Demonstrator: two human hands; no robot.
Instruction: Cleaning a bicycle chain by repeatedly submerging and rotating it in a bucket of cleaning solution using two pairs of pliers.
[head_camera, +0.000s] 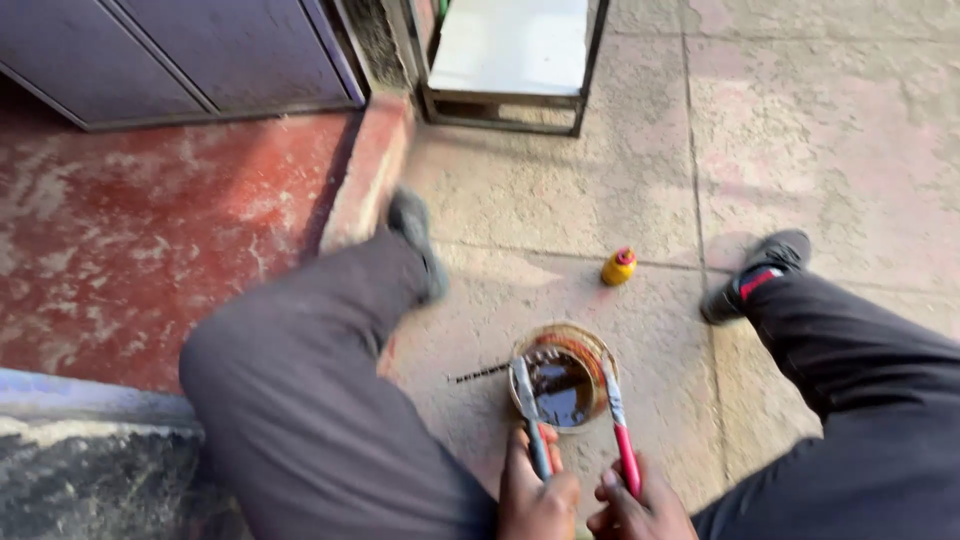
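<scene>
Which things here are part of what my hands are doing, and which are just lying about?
In use:
left hand and right hand on the red-handled pliers
round container of dark liquid

Lying about:
yellow bottle
thin dark rod
metal frame

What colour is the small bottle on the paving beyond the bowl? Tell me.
Yellow with a red cap; the small bottle shows best in the head view.

Yellow bottle (618, 267), red cap; red-handled pliers (623, 440); round dish (562, 377) holds dark brown liquid, seemingly; grey trousers (310, 400).
</scene>
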